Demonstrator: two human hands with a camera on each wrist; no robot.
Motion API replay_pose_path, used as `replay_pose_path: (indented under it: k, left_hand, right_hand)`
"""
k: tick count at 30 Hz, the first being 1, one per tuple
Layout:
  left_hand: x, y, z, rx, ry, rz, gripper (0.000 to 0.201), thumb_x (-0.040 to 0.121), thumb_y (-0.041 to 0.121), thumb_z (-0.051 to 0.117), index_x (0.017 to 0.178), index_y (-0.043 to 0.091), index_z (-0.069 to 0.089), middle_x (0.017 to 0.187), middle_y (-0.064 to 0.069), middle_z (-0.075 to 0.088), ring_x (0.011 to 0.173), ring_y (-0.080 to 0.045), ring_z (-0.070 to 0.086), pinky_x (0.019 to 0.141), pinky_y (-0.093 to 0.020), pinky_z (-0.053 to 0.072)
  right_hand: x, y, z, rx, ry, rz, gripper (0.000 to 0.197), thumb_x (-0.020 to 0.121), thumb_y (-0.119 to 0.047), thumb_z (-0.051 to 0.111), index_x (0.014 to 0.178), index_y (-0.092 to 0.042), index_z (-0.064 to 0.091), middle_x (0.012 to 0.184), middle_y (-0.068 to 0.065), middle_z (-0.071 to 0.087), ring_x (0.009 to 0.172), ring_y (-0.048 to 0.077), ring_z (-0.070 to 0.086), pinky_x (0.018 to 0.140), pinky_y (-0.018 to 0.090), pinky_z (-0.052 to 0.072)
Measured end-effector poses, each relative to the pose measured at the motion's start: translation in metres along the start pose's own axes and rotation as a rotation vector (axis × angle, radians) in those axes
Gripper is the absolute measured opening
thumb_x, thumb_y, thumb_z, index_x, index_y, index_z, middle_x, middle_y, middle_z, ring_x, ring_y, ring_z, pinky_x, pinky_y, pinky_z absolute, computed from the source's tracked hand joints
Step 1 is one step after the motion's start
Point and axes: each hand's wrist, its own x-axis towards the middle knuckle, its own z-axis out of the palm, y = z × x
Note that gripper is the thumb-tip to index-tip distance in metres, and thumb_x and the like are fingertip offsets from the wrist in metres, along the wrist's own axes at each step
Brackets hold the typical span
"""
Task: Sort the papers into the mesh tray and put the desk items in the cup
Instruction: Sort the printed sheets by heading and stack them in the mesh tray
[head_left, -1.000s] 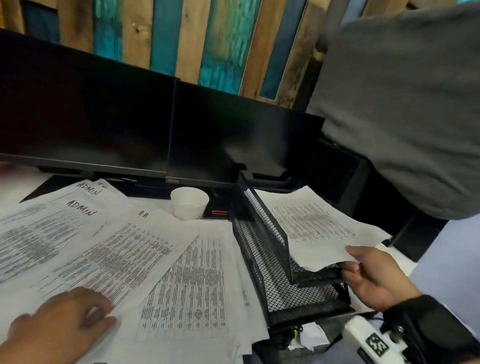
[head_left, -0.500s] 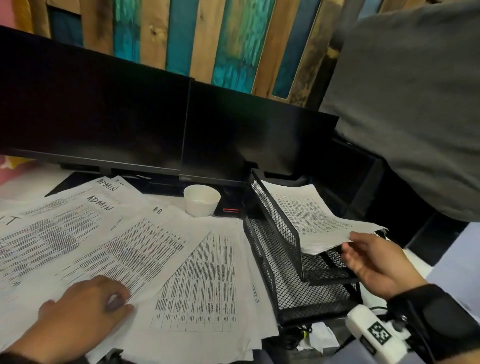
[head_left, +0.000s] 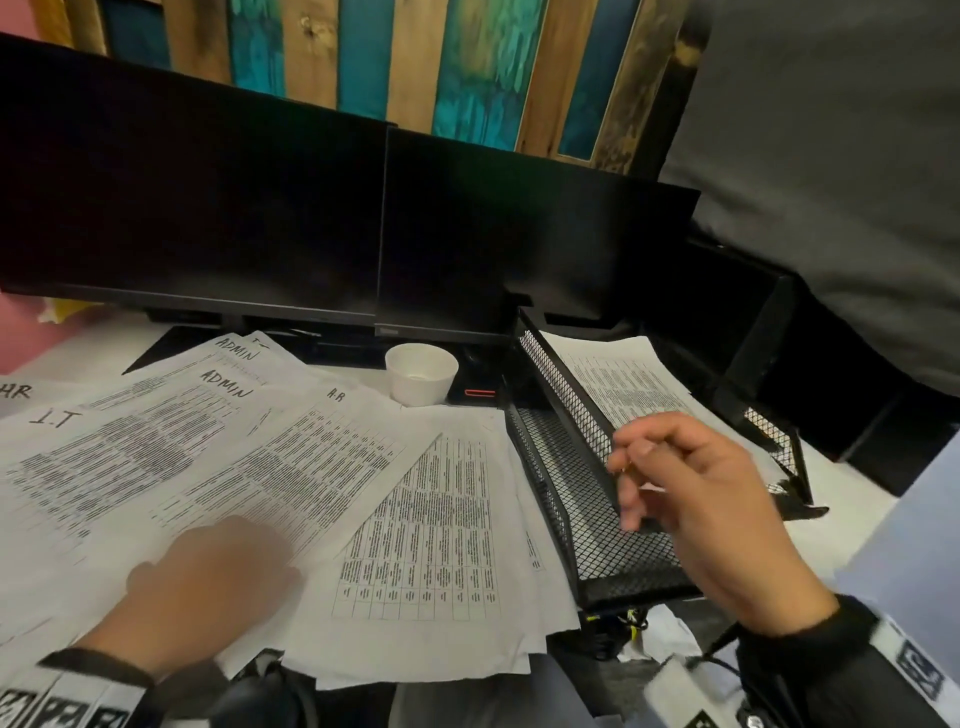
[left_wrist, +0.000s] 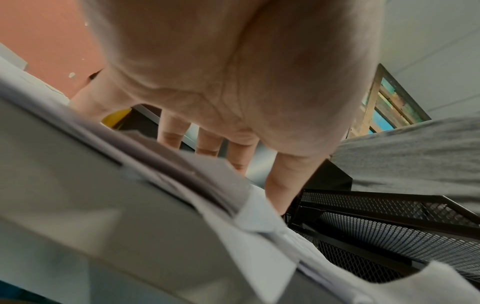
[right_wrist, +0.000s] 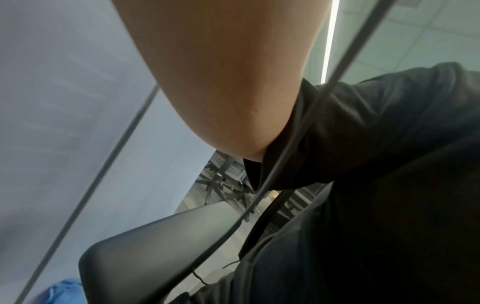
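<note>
Printed papers (head_left: 291, 467) marked ADMIN, I.T, HR and A.R lie fanned over the white desk. My left hand (head_left: 223, 566) rests flat on their near edge; in the left wrist view its straight fingers (left_wrist: 280, 185) touch the papers (left_wrist: 130, 205). To the right stands a black mesh tray (head_left: 561, 395) with one sheet (head_left: 623, 384) lying in its upper tier. Above the tray's lower tier hovers my right hand (head_left: 654, 478), fingers loosely curled and holding nothing. Its wrist view shows only forearm and sleeve. A white cup (head_left: 421, 379) stands behind the papers.
Two dark monitors (head_left: 208, 208) (head_left: 519, 249) close off the back of the desk. A person in grey clothing (head_left: 831, 182) stands close at the right, above a black box (head_left: 727, 338) behind the tray. Cables and crumpled paper (head_left: 660, 634) lie at the tray's front.
My right hand has let go of the sheet, which now lies in the tray's upper tier, and has moved left over the lower tier. My left hand stays on the papers.
</note>
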Motion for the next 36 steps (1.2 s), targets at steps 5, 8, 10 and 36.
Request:
replay_pose_path:
  k: [5, 8, 10, 36]
  left_hand:
    - [-0.006, 0.004, -0.005, 0.022, -0.046, 0.001, 0.046, 0.050, 0.084, 0.049, 0.086, 0.058, 0.059, 0.107, 0.027, 0.053, 0.106, -0.010, 0.054, 0.095, -0.045, 0.047]
    - [-0.010, 0.009, -0.008, 0.061, -0.067, -0.005, 0.048, 0.047, 0.083, 0.053, 0.089, 0.060, 0.054, 0.110, 0.023, 0.052, 0.108, -0.012, 0.053, 0.095, -0.045, 0.047]
    - [-0.012, 0.012, -0.010, 0.056, -0.061, -0.018, 0.054, 0.047, 0.080, 0.058, 0.097, 0.058, 0.056, 0.112, 0.022, 0.053, 0.108, -0.012, 0.053, 0.096, -0.044, 0.047]
    - [-0.020, 0.027, -0.015, 0.090, 0.004, -0.052, 0.054, 0.061, 0.065, 0.065, 0.112, 0.047, 0.062, 0.108, 0.022, 0.057, 0.102, -0.006, 0.058, 0.089, -0.035, 0.052]
  right_hand:
    - [0.001, 0.049, 0.058, -0.189, -0.203, 0.221, 0.019, 0.100, -0.008, 0.069, 0.106, -0.023, 0.079, 0.110, -0.004, 0.078, 0.108, 0.019, 0.073, 0.094, 0.042, 0.063]
    - [0.011, 0.068, 0.087, -0.236, -0.226, 0.334, 0.025, 0.101, -0.025, 0.068, 0.123, -0.037, 0.070, 0.131, -0.008, 0.067, 0.128, 0.022, 0.063, 0.102, 0.037, 0.057]
    - [0.019, 0.075, 0.100, -0.224, -0.160, 0.410, 0.031, 0.103, -0.025, 0.065, 0.132, -0.033, 0.063, 0.126, -0.001, 0.067, 0.127, 0.036, 0.062, 0.099, 0.041, 0.059]
    - [0.060, 0.138, 0.105, -0.130, -0.028, 0.520, 0.049, 0.095, -0.014, 0.077, 0.139, -0.017, 0.057, 0.102, 0.014, 0.066, 0.049, 0.010, 0.047, 0.038, 0.024, 0.038]
